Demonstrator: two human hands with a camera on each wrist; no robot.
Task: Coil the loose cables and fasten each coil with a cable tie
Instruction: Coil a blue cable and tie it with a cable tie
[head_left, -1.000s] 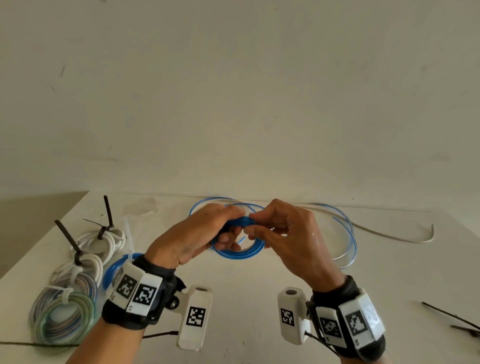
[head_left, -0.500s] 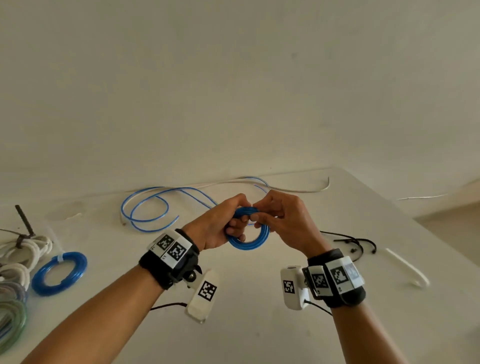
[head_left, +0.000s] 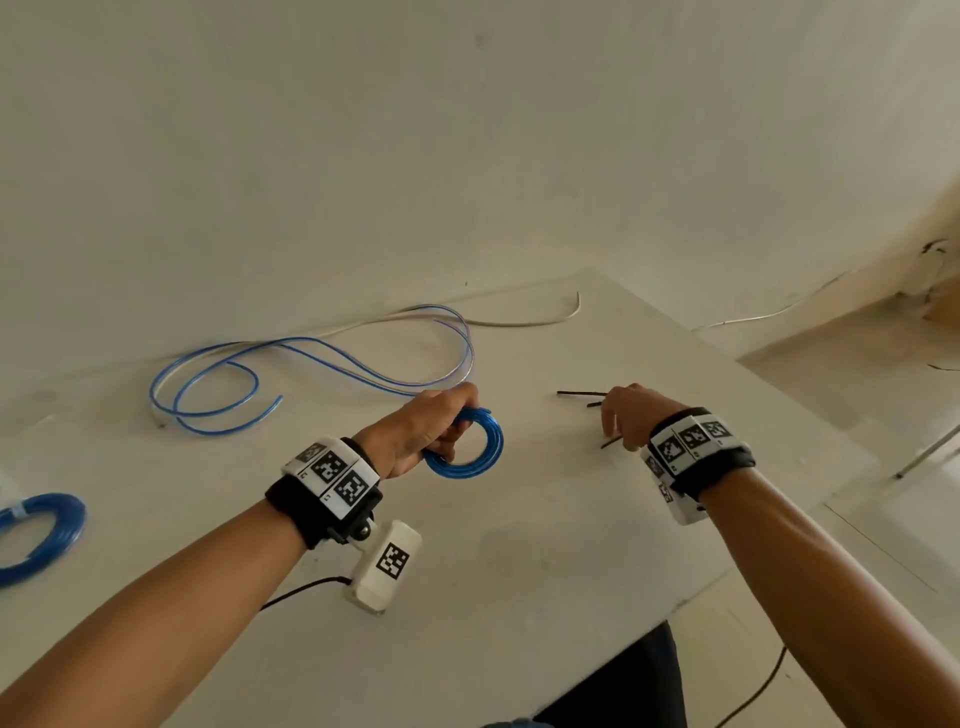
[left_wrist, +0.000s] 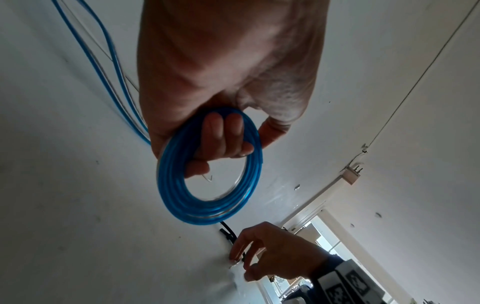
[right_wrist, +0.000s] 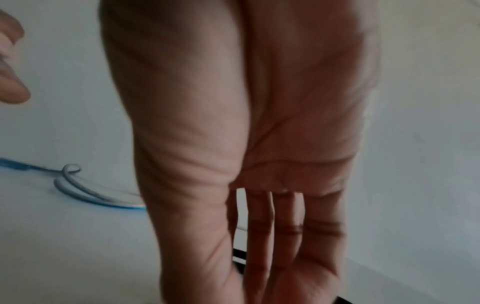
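Note:
My left hand (head_left: 415, 436) grips a small coil of blue cable (head_left: 480, 447) just above the white table (head_left: 519, 545). In the left wrist view its fingers (left_wrist: 223, 135) curl through the coil (left_wrist: 207, 205), which has no tie on it. To the right, my right hand (head_left: 621, 418) reaches down with fingers nearly straight onto black cable ties (head_left: 582, 393). Its fingertips (left_wrist: 237, 251) touch the table beside one tie (left_wrist: 227, 232); no grip shows. The right wrist view shows a straight palm (right_wrist: 259, 144) and a black tie (right_wrist: 239, 254) under the fingers.
A long loose blue cable (head_left: 311, 358) loops across the far table, with a white cable (head_left: 519, 322) behind it. A tied blue coil (head_left: 36, 535) lies at the left edge. The table's right edge drops to the floor (head_left: 857, 374) past my right hand.
My right hand has let go of the blue coil and moved right and down to the black ties. The left hand alone holds the coil now. My view has swung to the right.

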